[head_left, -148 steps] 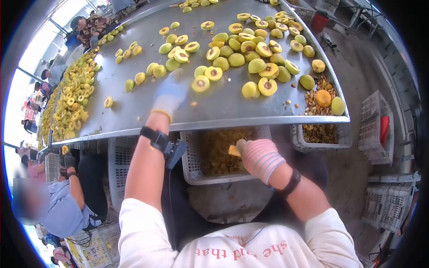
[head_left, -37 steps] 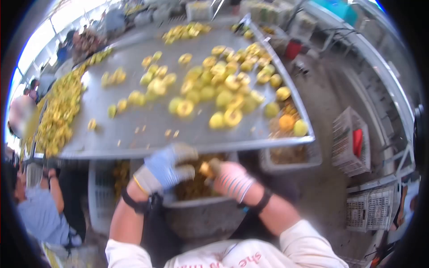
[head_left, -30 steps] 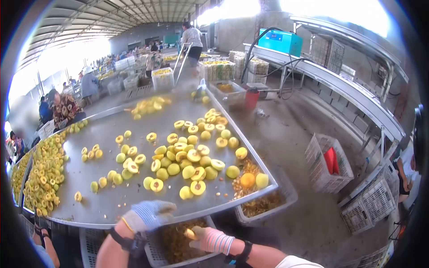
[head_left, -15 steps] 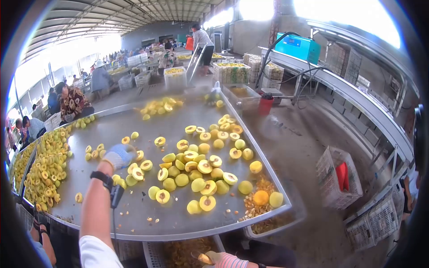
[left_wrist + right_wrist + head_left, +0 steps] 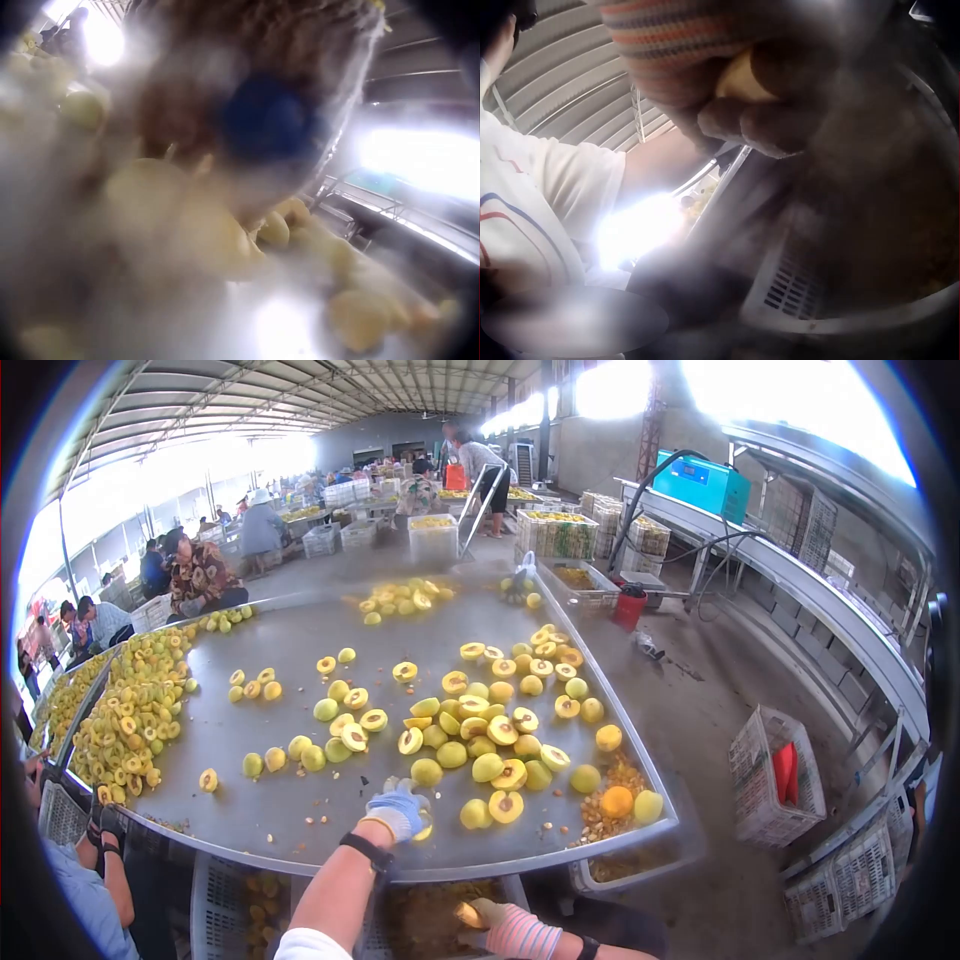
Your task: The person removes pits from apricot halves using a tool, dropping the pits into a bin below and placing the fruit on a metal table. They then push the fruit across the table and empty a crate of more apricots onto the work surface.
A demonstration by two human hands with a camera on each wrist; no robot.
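My left hand point(image 5: 398, 810), in a blue-and-white glove, is low over the near part of the metal table point(image 5: 250, 840). It holds a yellow peach half point(image 5: 424, 833) that shows at the glove's lower right; in the left wrist view the fruit is blurred below the palm. My right hand point(image 5: 524, 934), in a pink-striped glove, is below the table edge. It grips a short tool point(image 5: 467, 914) with a tan, wooden-looking handle; in the right wrist view the handle point(image 5: 744, 79) pokes out between thumb and fingers. Below the hands, a white crate point(image 5: 512, 887) contains brownish scraps.
Halved peaches point(image 5: 470, 725) lie heaped mid-table, and a big pile point(image 5: 130, 710) lines the left edge. Pits point(image 5: 610, 800) fill the near right corner. A crate with a red item point(image 5: 775, 780) stands on the floor at right. Another person's arm point(image 5: 115, 870) is at left.
The head view has tilted up to show the hall. Over the last half second my left hand has moved from the fruit at left back toward the near edge. My right hand keeps the tool.
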